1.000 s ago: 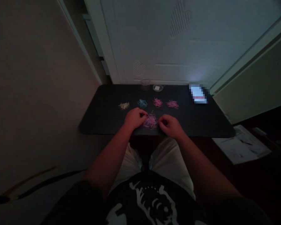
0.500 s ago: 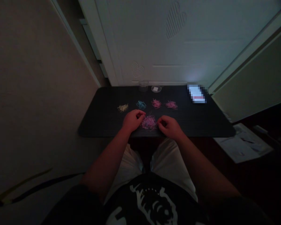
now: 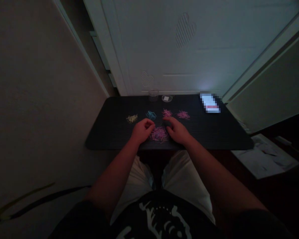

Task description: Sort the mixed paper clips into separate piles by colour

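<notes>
A mixed heap of thin, short pieces (image 3: 159, 134), mostly pink and purple, lies near the table's front edge between my hands. My left hand (image 3: 143, 128) rests at the heap's left side, thumb and fingertips pinched together; whatever they may hold is too small to see. On the other side, my right hand (image 3: 176, 129) has its thumb and index finger apart, the index reaching toward a small pink pile (image 3: 167, 113). Behind the hands, more sorted piles form a row: a yellowish pile (image 3: 132, 118), a blue pile (image 3: 151, 115) and another pink pile (image 3: 183, 115).
The dark table (image 3: 109, 132) stands against a white door with heart reliefs. At its back edge are a clear round tub (image 3: 153, 95) and a clear lid (image 3: 167, 98) with a white label. A lit, blurred phone (image 3: 210, 103) lies at the back right.
My right hand has moved up and away from the heap's right edge toward the pink pile, and its fingers have spread. My left hand stays pinched beside the heap. The view has tilted slightly.
</notes>
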Available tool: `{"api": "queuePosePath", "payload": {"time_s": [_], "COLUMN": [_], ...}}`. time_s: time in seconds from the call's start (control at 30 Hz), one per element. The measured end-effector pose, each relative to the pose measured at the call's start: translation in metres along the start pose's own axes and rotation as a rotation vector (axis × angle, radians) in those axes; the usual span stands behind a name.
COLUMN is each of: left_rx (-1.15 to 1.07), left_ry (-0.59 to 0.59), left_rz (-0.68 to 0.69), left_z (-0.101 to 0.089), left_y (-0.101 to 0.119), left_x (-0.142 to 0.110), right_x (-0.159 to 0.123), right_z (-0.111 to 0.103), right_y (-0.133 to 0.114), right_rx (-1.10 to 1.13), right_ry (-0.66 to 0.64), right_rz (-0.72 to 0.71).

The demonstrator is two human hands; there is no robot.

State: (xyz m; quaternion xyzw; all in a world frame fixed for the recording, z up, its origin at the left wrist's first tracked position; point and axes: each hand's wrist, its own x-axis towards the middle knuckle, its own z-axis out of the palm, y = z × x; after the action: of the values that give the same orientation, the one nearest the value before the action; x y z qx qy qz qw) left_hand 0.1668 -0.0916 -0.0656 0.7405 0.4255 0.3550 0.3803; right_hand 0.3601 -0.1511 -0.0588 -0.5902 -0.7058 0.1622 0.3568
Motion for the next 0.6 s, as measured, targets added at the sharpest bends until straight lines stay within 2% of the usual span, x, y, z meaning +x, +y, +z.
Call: {"api": "queuePosePath", "payload": {"time_s": [0.13, 0.3, 0.6], "left_rx": [-0.015, 0.003, 0.013], "left_ry": [-0.003, 0.006, -0.042], "left_rz": [0.002, 0.023, 0.029], "left_z": [0.0010, 0.0001, -0.0028], "left_y": [-0.0001, 0.0013, 0.0069], "left_x": [-0.0004, -0.0002, -0.0015], "right_x": [0.0091, 0.0035, 0.0033], "right_z": [0.0080, 0.0088, 0.0085], "right_y": [-0.0012, 0.0003, 0.0019], "right_rx": [-0.028, -0.022, 0.198], "right_ry": [-0.017, 0.003, 0.108], "right_rz": [0.035, 0.006, 0.109]}}
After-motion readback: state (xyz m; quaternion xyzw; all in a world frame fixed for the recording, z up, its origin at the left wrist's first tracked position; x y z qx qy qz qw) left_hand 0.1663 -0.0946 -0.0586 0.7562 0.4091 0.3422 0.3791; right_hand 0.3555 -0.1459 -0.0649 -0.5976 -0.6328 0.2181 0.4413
